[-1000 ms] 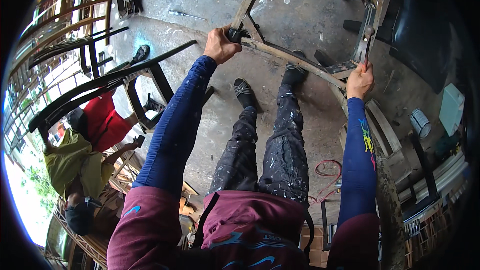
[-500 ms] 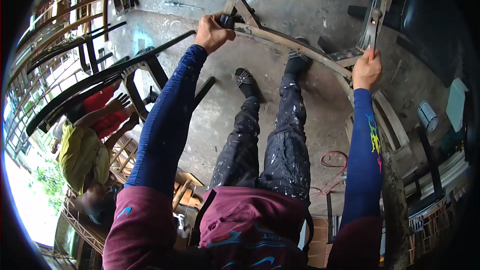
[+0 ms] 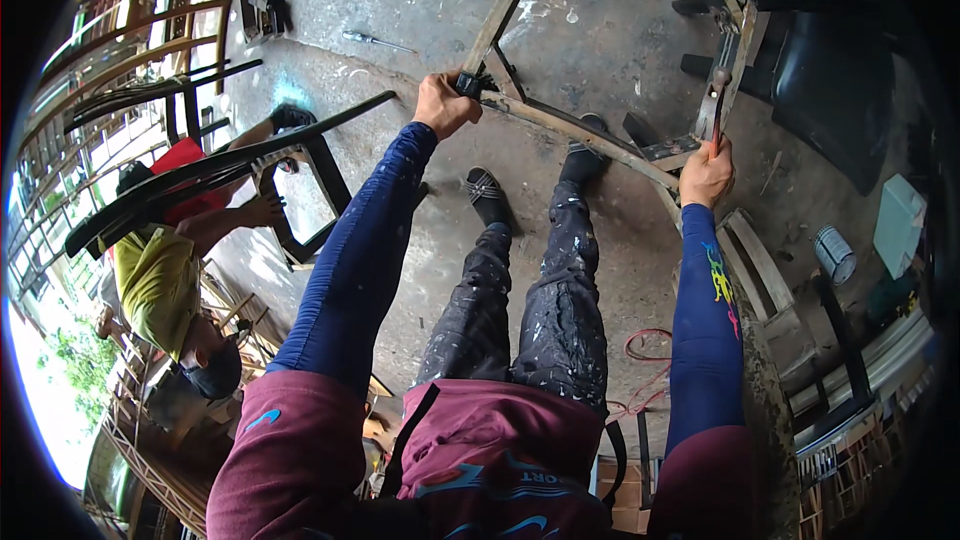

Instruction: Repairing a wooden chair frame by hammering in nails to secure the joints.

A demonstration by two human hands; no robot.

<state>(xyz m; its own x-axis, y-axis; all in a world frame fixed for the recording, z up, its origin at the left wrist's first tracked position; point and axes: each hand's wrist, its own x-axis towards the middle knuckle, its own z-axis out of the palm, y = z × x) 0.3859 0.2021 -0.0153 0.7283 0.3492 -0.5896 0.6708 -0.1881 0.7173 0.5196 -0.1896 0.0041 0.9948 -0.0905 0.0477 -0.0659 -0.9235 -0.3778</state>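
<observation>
A wooden frame (image 3: 580, 127) with curved rails, like a chair's, stretches across the floor before me. At its near left corner my left hand (image 3: 447, 107) is closed round a small black block-like piece (image 3: 468, 85), pressed against the wood; I cannot make out exactly what it is. My right hand (image 3: 707, 176) grips the orange-red handle of a hammer (image 3: 717, 110), close to the frame's right side. The hammer's dark head lies over or just above the right rail; whether it touches is unclear.
On my left a co-worker in a yellow shirt (image 3: 157, 275) bends beside a dark frame (image 3: 335, 185). A screwdriver (image 3: 375, 41) lies on the floor ahead. To the right are a black curved panel (image 3: 830, 90), a can (image 3: 834, 252) and a red hose (image 3: 648, 335).
My right hand and the hammer have shifted left and slightly down in view, and my left hand right and down. The co-worker's posture and arms have changed.
</observation>
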